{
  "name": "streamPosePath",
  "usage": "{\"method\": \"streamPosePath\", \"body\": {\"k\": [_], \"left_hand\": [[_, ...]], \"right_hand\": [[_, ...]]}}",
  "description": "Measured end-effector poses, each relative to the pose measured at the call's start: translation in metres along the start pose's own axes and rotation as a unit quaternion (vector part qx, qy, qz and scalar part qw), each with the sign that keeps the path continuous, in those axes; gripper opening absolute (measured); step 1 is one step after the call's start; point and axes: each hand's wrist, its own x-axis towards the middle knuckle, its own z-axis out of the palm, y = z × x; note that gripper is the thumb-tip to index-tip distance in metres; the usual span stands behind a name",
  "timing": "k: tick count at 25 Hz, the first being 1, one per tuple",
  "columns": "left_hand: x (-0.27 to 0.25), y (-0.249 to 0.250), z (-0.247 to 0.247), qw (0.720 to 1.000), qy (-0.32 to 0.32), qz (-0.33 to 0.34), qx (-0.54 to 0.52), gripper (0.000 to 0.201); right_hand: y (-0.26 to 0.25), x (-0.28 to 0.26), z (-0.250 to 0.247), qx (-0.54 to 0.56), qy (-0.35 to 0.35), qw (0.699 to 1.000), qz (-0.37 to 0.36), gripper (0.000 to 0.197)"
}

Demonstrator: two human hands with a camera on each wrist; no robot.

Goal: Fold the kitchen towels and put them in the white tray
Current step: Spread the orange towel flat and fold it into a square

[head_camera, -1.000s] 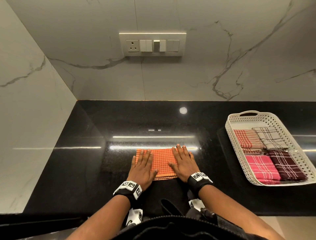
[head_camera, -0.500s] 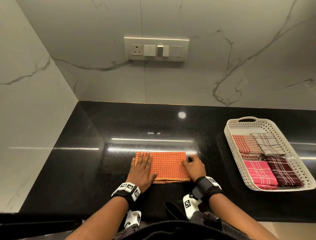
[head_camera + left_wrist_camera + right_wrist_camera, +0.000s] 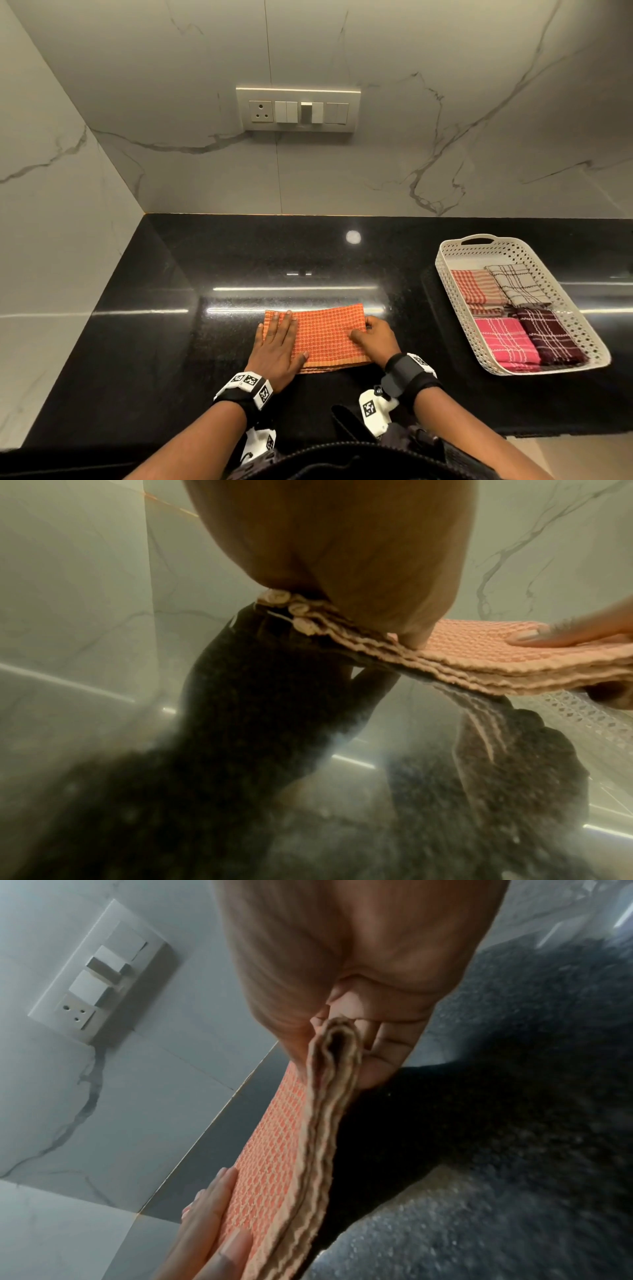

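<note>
A folded orange checked towel (image 3: 325, 337) lies on the black counter (image 3: 205, 267) near the front edge. My left hand (image 3: 275, 341) lies flat on its left end with straight fingers. My right hand (image 3: 371, 337) pinches the towel's right end, thumb on top and fingers curled under the layers; the right wrist view shows that end (image 3: 329, 1069) lifted slightly off the counter. In the left wrist view the towel's stacked layers (image 3: 479, 674) show under my palm. The white perforated tray (image 3: 455, 281) stands at the right.
The tray holds several folded towels: a red-striped one (image 3: 474, 286), a beige plaid one (image 3: 513, 284), a pink one (image 3: 503, 337) and a dark maroon one (image 3: 546, 334). Marble walls close the back and left; a switch panel (image 3: 298, 109) sits on the back wall.
My right hand slid from the towel's middle to its right end and went from flat to pinching that end. The left hand stayed flat on the left end.
</note>
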Motion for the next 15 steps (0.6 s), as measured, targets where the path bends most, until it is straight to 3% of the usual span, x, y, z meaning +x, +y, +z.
{"method": "streamPosePath", "body": {"k": [10, 15], "left_hand": [[-0.002, 0.001, -0.008, 0.999, -0.033, 0.001, 0.036, 0.108], [0.001, 0.002, -0.008, 0.999, -0.028, -0.001, 0.034, 0.109]], "right_hand": [[0.020, -0.004, 0.001, 0.037, 0.015, 0.998, 0.051, 0.006], [0.005, -0.027, -0.002, 0.069, -0.085, 0.989, 0.102, 0.021]]}}
